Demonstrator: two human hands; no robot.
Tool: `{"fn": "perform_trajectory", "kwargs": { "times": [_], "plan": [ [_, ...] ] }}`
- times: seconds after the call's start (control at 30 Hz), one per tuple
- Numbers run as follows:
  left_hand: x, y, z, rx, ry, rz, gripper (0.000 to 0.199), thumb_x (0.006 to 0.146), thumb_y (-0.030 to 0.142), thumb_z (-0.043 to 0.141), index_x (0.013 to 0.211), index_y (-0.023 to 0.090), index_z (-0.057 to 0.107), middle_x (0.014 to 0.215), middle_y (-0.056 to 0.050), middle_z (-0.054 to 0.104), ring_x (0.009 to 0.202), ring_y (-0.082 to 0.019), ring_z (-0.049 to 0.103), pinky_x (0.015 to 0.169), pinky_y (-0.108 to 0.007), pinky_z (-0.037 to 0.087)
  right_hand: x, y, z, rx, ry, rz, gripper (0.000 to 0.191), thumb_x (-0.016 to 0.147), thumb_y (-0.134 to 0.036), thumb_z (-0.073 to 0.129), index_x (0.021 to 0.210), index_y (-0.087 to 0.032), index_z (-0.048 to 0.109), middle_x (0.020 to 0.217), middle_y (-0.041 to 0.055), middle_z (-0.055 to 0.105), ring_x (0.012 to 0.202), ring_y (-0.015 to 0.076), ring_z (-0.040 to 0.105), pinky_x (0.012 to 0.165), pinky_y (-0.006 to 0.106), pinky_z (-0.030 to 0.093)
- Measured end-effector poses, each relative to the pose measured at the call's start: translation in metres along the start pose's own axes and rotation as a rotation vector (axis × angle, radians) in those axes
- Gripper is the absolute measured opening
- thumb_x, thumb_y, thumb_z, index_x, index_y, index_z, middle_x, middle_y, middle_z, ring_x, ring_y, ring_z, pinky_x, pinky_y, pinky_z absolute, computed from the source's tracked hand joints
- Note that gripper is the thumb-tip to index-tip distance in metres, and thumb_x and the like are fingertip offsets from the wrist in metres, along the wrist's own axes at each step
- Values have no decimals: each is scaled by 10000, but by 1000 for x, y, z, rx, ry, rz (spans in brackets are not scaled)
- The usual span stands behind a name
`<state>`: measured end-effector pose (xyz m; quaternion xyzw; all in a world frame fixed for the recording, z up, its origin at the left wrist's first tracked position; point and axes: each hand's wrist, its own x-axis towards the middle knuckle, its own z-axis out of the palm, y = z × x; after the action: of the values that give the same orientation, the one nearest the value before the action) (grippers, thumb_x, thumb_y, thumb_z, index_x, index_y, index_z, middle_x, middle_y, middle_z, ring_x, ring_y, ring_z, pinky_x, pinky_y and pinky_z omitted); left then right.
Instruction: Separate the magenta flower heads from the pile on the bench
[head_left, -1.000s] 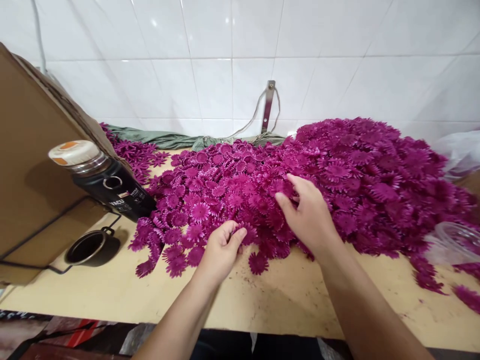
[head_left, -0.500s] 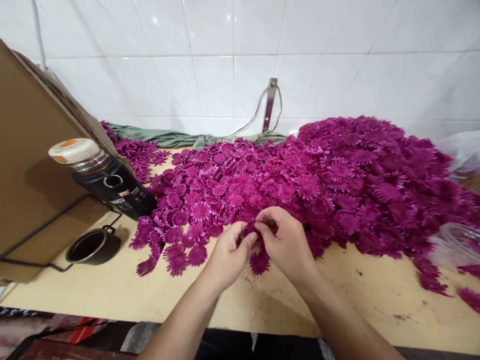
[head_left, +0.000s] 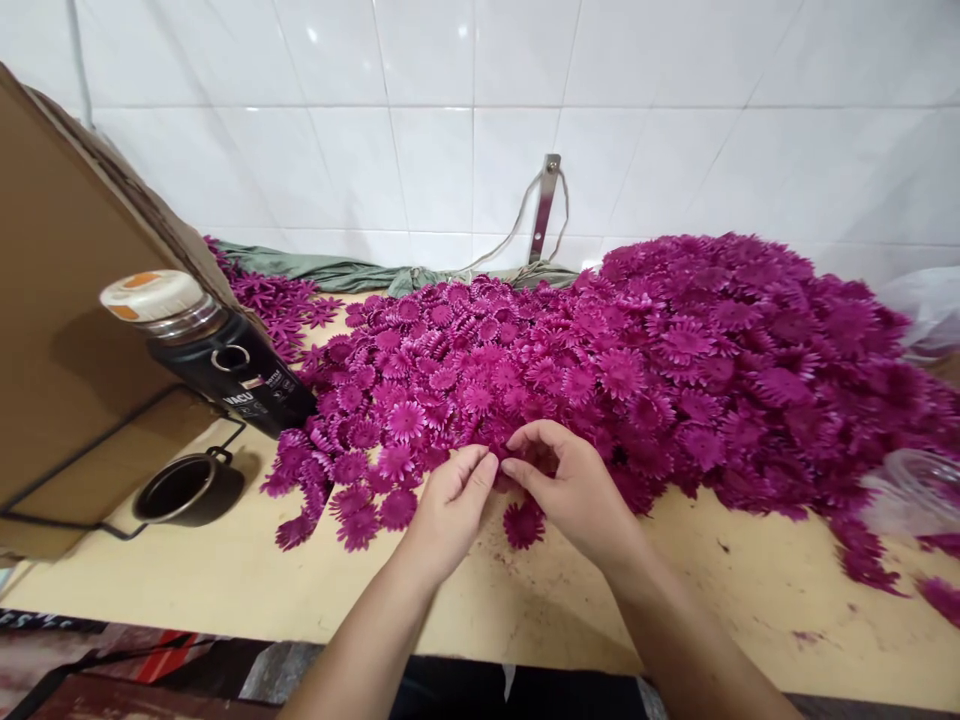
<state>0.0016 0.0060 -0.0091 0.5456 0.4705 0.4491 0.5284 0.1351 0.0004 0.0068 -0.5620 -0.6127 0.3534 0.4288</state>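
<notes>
In front of the big heap of purple artificial flowers [head_left: 622,370], my two hands work close together. My left hand [head_left: 454,510] is closed, its thumb and index finger pinched at the edge of a purple artificial flower [head_left: 501,472]. My right hand [head_left: 574,490] pinches the same flower from the other side, its other fingers curled. Most of that flower is hidden by fingers and blends with the heap behind. A single loose flower [head_left: 523,525] lies on the table just below my fingertips.
A black vacuum bottle [head_left: 236,365] with a white lid leans at left, beside a dark metal cup [head_left: 187,490] and a cardboard box [head_left: 82,300]. A clear plastic container [head_left: 919,490] lies at right. White tiles [head_left: 427,160] and a metal bracket [head_left: 545,205] stand behind the table [head_left: 262,590].
My left thumb has straightened up against the index finger, and the fingertips of both hands have shifted slightly. The heap looks the same; the view has moved a little.
</notes>
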Motion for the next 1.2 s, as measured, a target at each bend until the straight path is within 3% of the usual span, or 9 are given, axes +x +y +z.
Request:
{"fn": "perform_trajectory", "kwargs": {
  "times": [0.2, 0.37, 0.5, 0.6, 0.67, 0.77, 0.9, 1.07, 1.2],
  "plan": [
    [-5, 4, -3, 126, -70, 70, 223, 791, 363, 511, 702, 168, 575, 701, -17, 571, 708, -161, 524, 693, -267, 425, -1, 3, 4, 8, 30, -13, 75, 739, -206, 537, 798, -187, 580, 741, 27, 615, 686, 166, 582, 631, 301, 474],
    [-7, 1, 6, 80, 15, 112, 195, 794, 329, 501, 702, 165, 552, 639, 0, 537, 633, -138, 484, 643, -254, 420, 3, -5, 8, -100, 127, -94, 115, 779, -211, 477, 690, -194, 547, 645, 11, 591, 597, 153, 556, 587, 290, 447],
    [-13, 2, 6, 64, 100, 127, 217, 779, 337, 524, 642, 170, 511, 568, 36, 440, 550, -105, 398, 549, -219, 364, 30, -6, -13, -230, 406, -106, 106, 771, -195, 468, 678, -198, 518, 630, 26, 596, 588, 175, 561, 606, 330, 457],
    [-18, 3, -2, 18, 64, 81, 236, 770, 356, 554, 638, 161, 533, 591, 27, 475, 576, -106, 422, 575, -221, 375, 52, -2, -38, -250, 617, -75, 75, 774, -202, 470, 754, -183, 540, 691, 66, 626, 614, 203, 586, 635, 384, 488],
    [-18, 3, -7, -40, 30, 35, 237, 754, 371, 580, 654, 158, 554, 613, 20, 507, 597, -110, 444, 600, -227, 388, 54, -3, -45, -319, 574, -165, 156, 752, -162, 483, 876, -163, 578, 888, 118, 655, 827, 246, 617, 775, 438, 488],
    [-12, 4, -9, -128, 17, -4, 238, 721, 394, 615, 692, 160, 576, 632, 21, 524, 605, -111, 456, 609, -230, 392, 36, -10, -34, -404, 358, -306, 257, 763, -140, 476, 987, -169, 600, 1103, 131, 621, 1088, 267, 538, 940, 481, 412],
    [-3, 2, -6, -150, 48, -23, 338, 666, 447, 663, 580, 170, 490, 531, 61, 405, 514, -82, 358, 507, -207, 319, 0, -19, -7, -261, 57, -281, 165, 815, -245, 514, 951, -192, 592, 948, 89, 639, 915, 222, 599, 817, 406, 491],
    [-1, -6, -3, -207, 87, -58, 484, 616, 548, 682, 506, 178, 390, 473, 86, 309, 469, -60, 264, 460, -195, 248, -7, -18, 4, -141, -15, -154, 103, 745, -231, 593, 837, -194, 566, 845, 49, 602, 800, 194, 589, 728, 359, 488],
    [-2, -6, -2, -225, 78, -69, 518, 652, 637, 599, 522, 179, 397, 488, 75, 318, 479, -67, 277, 470, -203, 262, 0, -13, 5, 24, -180, -51, 27, 729, -183, 580, 714, -190, 559, 708, 7, 578, 666, 151, 565, 609, 286, 466]
  ]
}}
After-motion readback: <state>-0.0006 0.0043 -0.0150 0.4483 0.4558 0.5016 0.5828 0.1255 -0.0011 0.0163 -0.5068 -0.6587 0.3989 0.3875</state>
